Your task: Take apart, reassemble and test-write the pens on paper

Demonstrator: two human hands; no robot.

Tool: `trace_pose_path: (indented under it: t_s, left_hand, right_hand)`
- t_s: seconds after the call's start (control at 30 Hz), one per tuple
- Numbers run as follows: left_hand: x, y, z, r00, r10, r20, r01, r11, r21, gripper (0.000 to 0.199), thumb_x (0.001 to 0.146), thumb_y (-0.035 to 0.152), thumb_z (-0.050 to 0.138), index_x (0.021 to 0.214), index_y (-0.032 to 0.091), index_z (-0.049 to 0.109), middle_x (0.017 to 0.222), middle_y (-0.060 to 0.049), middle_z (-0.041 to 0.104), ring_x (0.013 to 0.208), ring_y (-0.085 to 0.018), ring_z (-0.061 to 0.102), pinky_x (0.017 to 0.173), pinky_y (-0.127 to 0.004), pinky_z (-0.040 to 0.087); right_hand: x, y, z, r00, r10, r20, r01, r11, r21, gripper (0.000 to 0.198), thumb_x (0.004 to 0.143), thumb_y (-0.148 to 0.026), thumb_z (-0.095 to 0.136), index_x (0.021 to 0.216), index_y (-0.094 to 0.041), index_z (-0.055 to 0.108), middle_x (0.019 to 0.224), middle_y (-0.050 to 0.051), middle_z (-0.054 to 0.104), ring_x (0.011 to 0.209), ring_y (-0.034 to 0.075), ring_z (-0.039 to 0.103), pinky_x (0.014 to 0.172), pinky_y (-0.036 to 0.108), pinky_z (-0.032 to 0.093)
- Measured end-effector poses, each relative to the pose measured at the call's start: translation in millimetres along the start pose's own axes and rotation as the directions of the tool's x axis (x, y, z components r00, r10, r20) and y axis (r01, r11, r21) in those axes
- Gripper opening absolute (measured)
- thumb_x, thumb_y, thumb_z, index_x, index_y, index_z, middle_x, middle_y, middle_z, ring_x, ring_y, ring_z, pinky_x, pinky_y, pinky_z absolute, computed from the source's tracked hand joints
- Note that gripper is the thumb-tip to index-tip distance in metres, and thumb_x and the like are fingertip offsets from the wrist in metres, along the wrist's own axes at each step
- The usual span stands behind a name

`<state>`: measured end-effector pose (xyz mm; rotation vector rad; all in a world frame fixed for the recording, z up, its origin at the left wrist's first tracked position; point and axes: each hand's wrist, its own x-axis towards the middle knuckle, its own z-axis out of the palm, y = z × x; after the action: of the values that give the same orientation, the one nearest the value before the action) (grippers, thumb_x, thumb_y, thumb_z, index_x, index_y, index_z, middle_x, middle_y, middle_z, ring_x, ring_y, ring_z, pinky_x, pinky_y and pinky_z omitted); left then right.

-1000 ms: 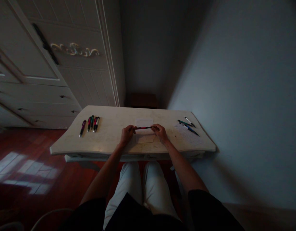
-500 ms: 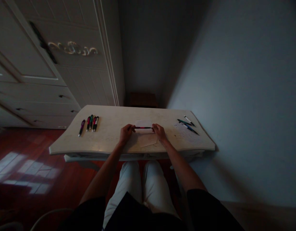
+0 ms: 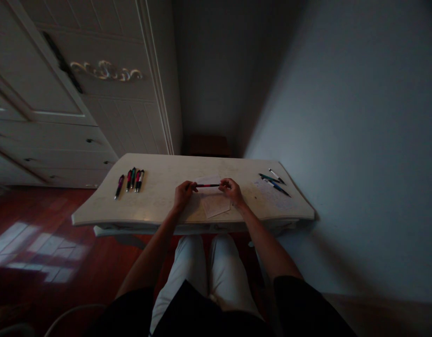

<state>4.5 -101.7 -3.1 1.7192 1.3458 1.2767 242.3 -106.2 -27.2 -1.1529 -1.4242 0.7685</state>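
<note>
A slim dark pen [image 3: 207,186] with a red middle lies level between my two hands, above the desk's middle. My left hand [image 3: 184,194] is closed around its left end. At its right end, the fingers of my right hand [image 3: 232,190] pinch the tip. Below and behind the pen, pale paper sheets [image 3: 216,206] lie on the white desk [image 3: 160,206]; my hands hide parts of them.
Several pens [image 3: 133,179] lie in a row at the desk's left. On the right, a blue pen [image 3: 276,186] and others rest by a written-on sheet [image 3: 272,200]. A wall [image 3: 359,140] borders the right side; a white cabinet [image 3: 132,112] stands behind left.
My right hand has shifted slightly left along the pen's end, its fingers changing their pose. The lower paper sheet has moved and turned a little. My left hand stays nearly still.
</note>
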Motion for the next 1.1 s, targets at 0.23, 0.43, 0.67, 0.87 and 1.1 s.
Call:
trace_pose_path:
  t_s: [0.23, 0.43, 0.67, 0.87, 1.1]
  left_hand:
    - [0.0, 2.2, -0.8, 1.000, -0.015, 0.012, 0.016, 0.999, -0.030, 0.031, 0.085, 0.038, 0.052, 0.067, 0.017, 0.067, 0.055, -0.001, 0.061, 0.053, -0.014, 0.050, 0.055, -0.025, 0.038]
    - [-0.6, 2.1, -0.9, 1.000, -0.013, 0.011, 0.014, 0.998, -0.057, 0.032, 0.085, 0.040, 0.053, 0.067, 0.017, 0.067, 0.055, -0.002, 0.062, 0.053, -0.014, 0.051, 0.056, -0.025, 0.040]
    - [-1.1, 0.7, -0.6, 0.995, 0.014, 0.102, 0.002, 0.989, -0.150, 0.039, 0.088, 0.049, 0.050, 0.080, 0.016, 0.069, 0.069, -0.006, 0.071, 0.057, -0.015, 0.056, 0.059, -0.026, 0.045]
    - [0.2, -5.0, 2.5, 0.983, -0.019, 0.181, 0.069, 0.959, -0.276, 0.049, 0.069, 0.057, 0.073, 0.093, 0.014, 0.068, 0.078, -0.010, 0.074, 0.072, -0.022, 0.069, 0.065, -0.030, 0.051]
    - [0.7, -1.4, 0.4, 0.991, -0.026, 0.130, 0.060, 0.962, -0.267, 0.042, 0.077, 0.054, 0.065, 0.089, 0.013, 0.069, 0.071, -0.008, 0.072, 0.059, -0.016, 0.061, 0.058, -0.027, 0.048]
  right_hand:
    - [-0.9, 2.2, 0.0, 0.999, -0.016, -0.038, 0.012, 0.995, -0.101, 0.042, 0.085, -0.061, 0.053, 0.087, -0.021, 0.065, 0.087, 0.006, 0.069, 0.086, 0.021, 0.062, 0.080, 0.032, 0.048]
    - [-2.5, 0.3, -0.6, 0.999, -0.008, 0.035, 0.016, 0.974, -0.225, 0.052, 0.087, -0.068, 0.045, 0.071, -0.020, 0.061, 0.072, 0.004, 0.063, 0.073, 0.018, 0.059, 0.071, 0.028, 0.044]
    - [-2.1, -1.2, -0.5, 0.999, 0.029, 0.021, -0.025, 0.984, -0.177, 0.055, 0.086, -0.071, 0.043, 0.069, -0.021, 0.057, 0.068, 0.002, 0.062, 0.067, 0.017, 0.058, 0.065, 0.027, 0.044]
    - [-1.1, -1.0, -1.7, 0.999, 0.032, -0.018, -0.034, 0.989, -0.145, 0.051, 0.085, -0.068, 0.045, 0.069, -0.021, 0.057, 0.069, 0.003, 0.063, 0.069, 0.018, 0.059, 0.067, 0.028, 0.045]
    - [-0.5, -4.0, -2.4, 0.998, -0.013, -0.057, 0.007, 0.995, -0.104, 0.029, 0.079, -0.048, 0.062, 0.087, -0.020, 0.066, 0.088, 0.006, 0.069, 0.083, 0.020, 0.062, 0.078, 0.031, 0.047]
